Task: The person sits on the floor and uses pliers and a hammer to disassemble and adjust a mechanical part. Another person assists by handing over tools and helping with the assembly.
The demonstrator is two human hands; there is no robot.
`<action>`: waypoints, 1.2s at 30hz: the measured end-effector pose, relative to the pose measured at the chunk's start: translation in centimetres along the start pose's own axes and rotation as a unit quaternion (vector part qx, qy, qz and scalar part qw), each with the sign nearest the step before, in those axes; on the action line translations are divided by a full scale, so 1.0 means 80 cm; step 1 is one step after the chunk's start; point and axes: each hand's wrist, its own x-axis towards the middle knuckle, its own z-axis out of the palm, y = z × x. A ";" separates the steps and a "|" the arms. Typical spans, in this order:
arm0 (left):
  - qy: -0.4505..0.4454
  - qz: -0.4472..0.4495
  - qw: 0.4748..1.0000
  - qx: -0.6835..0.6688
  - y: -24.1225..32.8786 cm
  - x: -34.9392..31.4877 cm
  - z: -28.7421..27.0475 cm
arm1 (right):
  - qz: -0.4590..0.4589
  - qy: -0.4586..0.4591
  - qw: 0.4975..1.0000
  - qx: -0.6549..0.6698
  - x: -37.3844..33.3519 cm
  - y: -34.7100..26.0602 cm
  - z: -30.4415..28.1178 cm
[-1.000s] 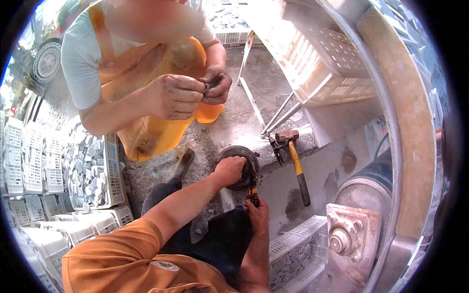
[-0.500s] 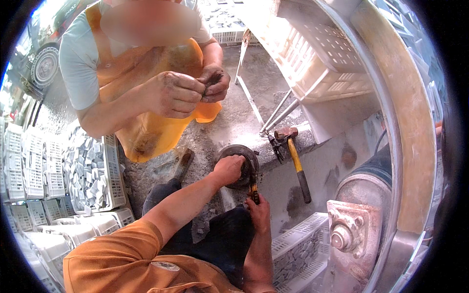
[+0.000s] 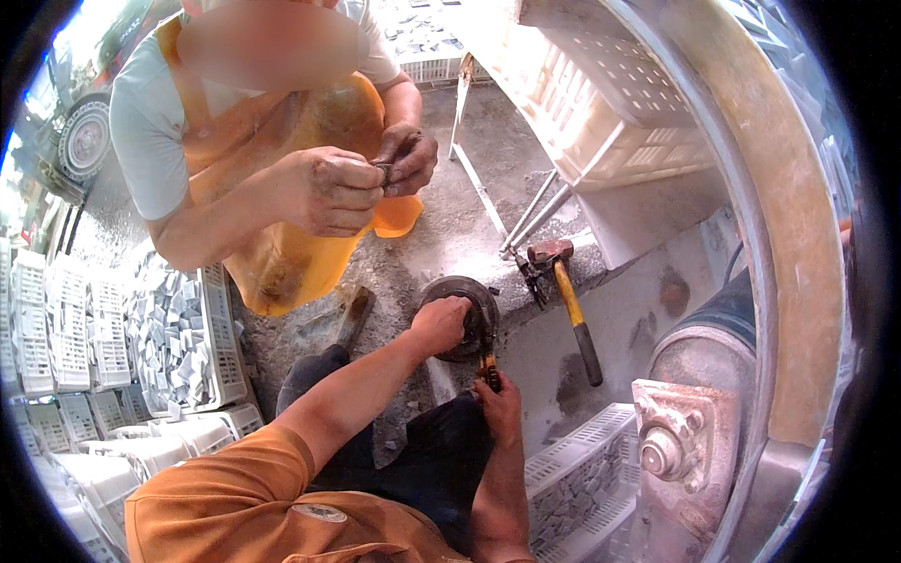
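A dark round metal disc (image 3: 474, 298) lies on a dusty concrete ledge (image 3: 441, 235). My left hand (image 3: 439, 324) grips the disc's near edge from the left. Just below it my right hand (image 3: 497, 405) is closed around a small tool with an orange and black handle (image 3: 489, 368), whose tip points up at the disc's underside. Facing me, another person in an orange apron holds a small dark part (image 3: 385, 171) between both hands at chest height.
A hammer (image 3: 574, 314) and pliers (image 3: 533, 272) lie on the ledge right of the disc. A wedge-shaped tool (image 3: 353, 317) lies to its left. White crates (image 3: 619, 103) stand behind, crates of grey stone pieces (image 3: 174, 333) at left, and a large machine (image 3: 680, 432) at right.
My hands stay on the disc and the tool. The other person's hands keep working the small part, and the view has shifted slightly.
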 end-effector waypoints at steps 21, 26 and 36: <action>0.041 0.020 0.999 0.019 0.003 -0.005 0.008 | 0.041 0.008 0.998 -0.036 -0.001 -0.005 -0.004; 0.060 0.006 0.998 0.000 -0.001 -0.005 0.012 | 0.037 0.004 0.999 -0.025 -0.002 -0.003 -0.002; 0.050 -0.023 0.997 0.057 0.032 -0.016 -0.022 | 0.056 0.016 0.998 0.030 -0.003 -0.018 -0.002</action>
